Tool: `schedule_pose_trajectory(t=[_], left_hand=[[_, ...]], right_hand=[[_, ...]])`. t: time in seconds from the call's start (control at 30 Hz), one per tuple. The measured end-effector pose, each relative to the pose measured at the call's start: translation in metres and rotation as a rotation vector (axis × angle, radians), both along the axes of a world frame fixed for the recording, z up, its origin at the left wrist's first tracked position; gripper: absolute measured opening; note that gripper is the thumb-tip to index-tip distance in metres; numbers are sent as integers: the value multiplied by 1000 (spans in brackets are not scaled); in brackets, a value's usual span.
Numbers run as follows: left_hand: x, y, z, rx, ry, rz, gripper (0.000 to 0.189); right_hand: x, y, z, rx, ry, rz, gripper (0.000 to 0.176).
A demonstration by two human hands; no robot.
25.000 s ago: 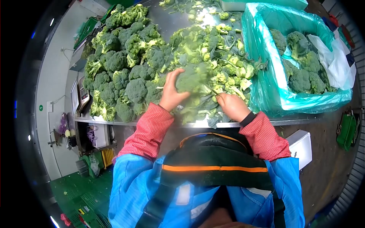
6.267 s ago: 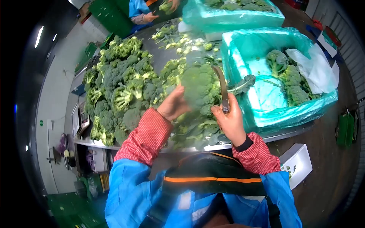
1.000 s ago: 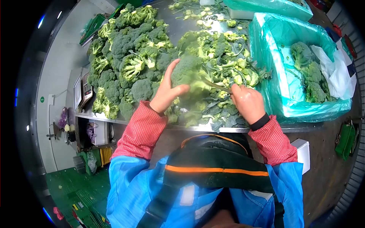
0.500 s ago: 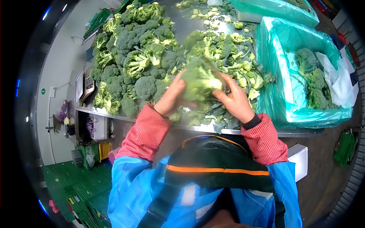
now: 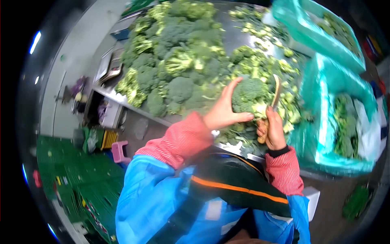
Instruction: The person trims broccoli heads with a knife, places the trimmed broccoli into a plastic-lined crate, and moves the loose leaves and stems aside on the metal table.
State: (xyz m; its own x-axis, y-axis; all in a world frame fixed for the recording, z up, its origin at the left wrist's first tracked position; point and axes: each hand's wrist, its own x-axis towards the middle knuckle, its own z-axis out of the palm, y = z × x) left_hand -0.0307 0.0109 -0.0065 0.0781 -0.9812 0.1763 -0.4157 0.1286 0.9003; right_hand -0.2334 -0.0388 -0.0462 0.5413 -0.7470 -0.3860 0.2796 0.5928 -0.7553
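A broccoli head is gripped in my left hand, the thumb across its lower side near the cut stem and the fingers along its left side. My right hand is closed around the wooden handle of a knife. Its curved blade points up and away, just right of the broccoli. Beneath both hands lie cut stems and leaves spread over the metal table. To the left, a large heap of broccoli heads covers the table.
A crate lined with green plastic stands at the right, with broccoli and a white bag inside. Behind it is another lined crate. A scale sits at the left; a pink stool is on the floor.
The view has swung, shifting the table rightward and down. My right hand has come off the broccoli's right side and the knife blade now shows upright; the left hand still holds the broccoli.
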Motion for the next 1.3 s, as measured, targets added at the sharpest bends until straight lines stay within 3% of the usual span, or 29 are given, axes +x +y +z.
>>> schedule_pose_trajectory(t=[0.07, 0.17, 0.3, 0.47, 0.53, 0.63, 0.73, 0.8, 0.93, 1.07, 1.17, 1.3], left_hand=[[13, 0, 0, 55, 152, 2, 103], [35, 15, 12, 131, 183, -38, 96], [78, 30, 12, 88, 399, 204, 95], [165, 24, 29, -180, 68, 706, 96], [198, 16, 39, -92, -37, 1040, 109], [243, 4, 15, -46, 69, 1127, 108], [228, -5, 2, -91, -49, 931, 100], [178, -15, 8, -128, -220, 814, 85], [106, -52, 13, -233, -369, 462, 75], [36, -88, 27, -309, -332, 187, 61], [-28, -120, 51, -293, -293, -45, 54], [-123, -168, 70, -246, -232, -368, 45]], right_hand=[[6, 1, 12, -40, 5, 57, 33], [16, 6, 20, -136, 142, 68, 37], [15, 5, 18, -230, 152, 123, 33], [13, 15, 6, -237, 245, 154, 30], [14, 22, 5, -261, 247, 166, 28], [11, 30, 8, -293, 258, 199, 23], [0, 33, 3, -294, 249, 203, 23], [-10, 35, 1, -291, 275, 195, 22], [-32, 38, -12, -318, 302, 180, 24], [-62, 44, -24, -319, 322, 196, 21], [-87, 48, -24, -663, 370, 209, 25], [-124, 50, -32, -688, 456, 362, 36]])
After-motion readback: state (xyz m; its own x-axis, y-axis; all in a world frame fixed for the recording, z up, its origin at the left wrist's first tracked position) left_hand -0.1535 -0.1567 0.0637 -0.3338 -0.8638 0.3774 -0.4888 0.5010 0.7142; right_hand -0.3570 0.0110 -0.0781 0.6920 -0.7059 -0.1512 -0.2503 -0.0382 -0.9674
